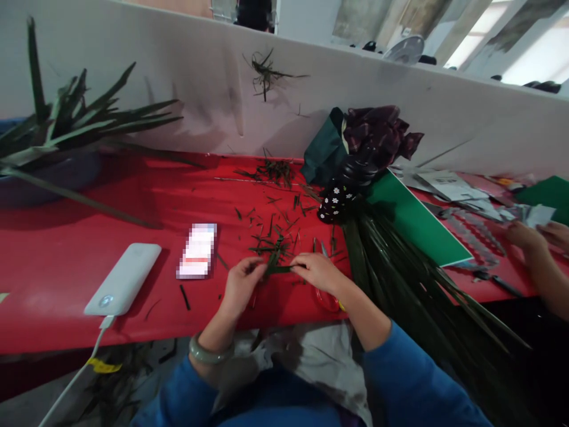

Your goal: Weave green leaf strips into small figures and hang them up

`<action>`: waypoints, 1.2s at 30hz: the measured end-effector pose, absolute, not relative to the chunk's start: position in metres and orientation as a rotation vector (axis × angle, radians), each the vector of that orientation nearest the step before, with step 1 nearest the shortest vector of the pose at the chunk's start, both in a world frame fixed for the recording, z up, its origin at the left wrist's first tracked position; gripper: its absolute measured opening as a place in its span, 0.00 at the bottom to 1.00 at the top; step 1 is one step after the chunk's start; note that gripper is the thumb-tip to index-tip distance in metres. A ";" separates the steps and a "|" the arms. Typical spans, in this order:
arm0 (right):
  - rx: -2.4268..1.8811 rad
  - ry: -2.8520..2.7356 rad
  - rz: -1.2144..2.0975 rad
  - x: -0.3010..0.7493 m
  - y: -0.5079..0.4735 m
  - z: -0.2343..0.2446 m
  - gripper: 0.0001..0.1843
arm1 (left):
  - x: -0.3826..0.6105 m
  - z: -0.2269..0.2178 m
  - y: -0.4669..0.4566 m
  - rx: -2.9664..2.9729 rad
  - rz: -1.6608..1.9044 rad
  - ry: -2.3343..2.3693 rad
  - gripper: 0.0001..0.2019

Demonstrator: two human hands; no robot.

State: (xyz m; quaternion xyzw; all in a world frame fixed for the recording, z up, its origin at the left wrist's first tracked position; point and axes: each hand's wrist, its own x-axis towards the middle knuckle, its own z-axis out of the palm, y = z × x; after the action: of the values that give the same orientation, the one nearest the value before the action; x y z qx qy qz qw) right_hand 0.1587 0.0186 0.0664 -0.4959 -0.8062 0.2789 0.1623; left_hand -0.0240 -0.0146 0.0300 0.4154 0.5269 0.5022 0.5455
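Note:
My left hand (243, 280) pinches one side of a small piece woven from green leaf strips (276, 256), just above the red table. From the other side, my right hand (313, 270) has thumb and fingers closed on a strip end of the same piece. Several strip ends stick up and away from me. Short leaf scraps (271, 225) lie scattered beyond my hands. Red-handled scissors (326, 299) rest partly under my right wrist. Right of my arm, a large bundle of long green leaves (400, 267) hangs over the table edge.
On the left lie a white power bank (124, 279) with a cable and a lit phone (197, 251). A basin (53, 178) holds long leaves. Dark cloth bags (355, 154) and a green board (413, 219) stand at right. Another person's hands (528, 237) work at far right.

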 end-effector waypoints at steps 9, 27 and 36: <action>-1.348 -1.564 1.175 0.116 -0.002 0.009 0.11 | -0.003 0.022 -0.008 0.672 1.256 1.103 0.08; -1.144 -1.994 0.509 0.121 -0.012 -0.004 0.10 | -0.015 0.016 -0.016 0.471 1.197 1.008 0.10; -1.217 -1.684 0.551 0.111 0.001 0.005 0.09 | 0.002 0.013 -0.007 0.390 1.316 0.827 0.14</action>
State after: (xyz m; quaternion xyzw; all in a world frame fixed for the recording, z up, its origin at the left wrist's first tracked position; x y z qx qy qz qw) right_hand 0.1109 0.0014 0.0045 -0.4979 -0.6891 0.2255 0.4757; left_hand 0.0021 -0.0070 0.0130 0.1747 0.3705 0.5899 0.6959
